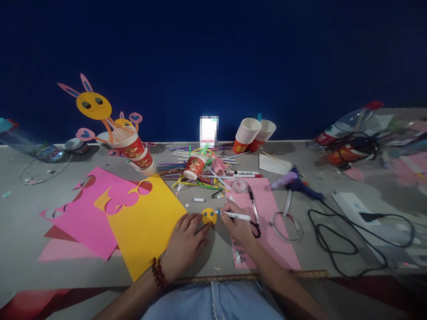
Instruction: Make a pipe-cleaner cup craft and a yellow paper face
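Your right hand [237, 226]: grip closed around the marker [238, 216], tip beside a dark spot [212, 214] on the yellow disc [209, 219]. Disc on bench [213, 258], left hand [187, 240] (unclenched) at its edge; press there, stroke lightly.

- I am at a craft table [210, 260], grey-topped, against a dark blue wall [213, 58]; whether in a home or classroom, I cannot tell.
- A magenta sheet [95, 218] and a yellow sheet [145, 231], both cut into, lie on my left.
- Before me are heaped coloured sticks [173, 168] and stacked paper cups [247, 131].
- A rabbit-faced cup figure [94, 106] stands beyond the sheets.
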Demonstrator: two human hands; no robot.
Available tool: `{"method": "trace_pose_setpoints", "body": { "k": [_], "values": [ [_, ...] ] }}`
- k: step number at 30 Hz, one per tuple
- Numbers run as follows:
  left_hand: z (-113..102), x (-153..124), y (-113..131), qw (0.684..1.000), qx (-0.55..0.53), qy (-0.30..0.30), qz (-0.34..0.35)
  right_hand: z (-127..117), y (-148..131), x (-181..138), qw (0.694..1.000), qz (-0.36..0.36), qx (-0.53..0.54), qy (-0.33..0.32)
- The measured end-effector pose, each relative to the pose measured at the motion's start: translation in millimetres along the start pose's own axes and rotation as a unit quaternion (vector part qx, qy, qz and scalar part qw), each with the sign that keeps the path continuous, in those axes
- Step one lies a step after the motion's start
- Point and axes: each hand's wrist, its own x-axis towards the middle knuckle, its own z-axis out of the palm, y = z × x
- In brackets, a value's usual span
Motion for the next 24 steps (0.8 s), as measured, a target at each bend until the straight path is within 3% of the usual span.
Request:
{"method": "trace_pose_setpoints", "body": {
  "k": [12, 24],
  "values": [
    [-1.3, 0.5, 0.8, 1.0, 0.001, -0.004, -0.002, 1.7, 3.2, -0.5, 0.999, 0.008, -0.027, -0.029],
    [-2.4, 0.5, 0.9, 1.0, 0.002, 0.002, -0.001, -0.7, -5.1, 1.6, 0.998, 0.041, 0.037, 0.002]
  ]
}}
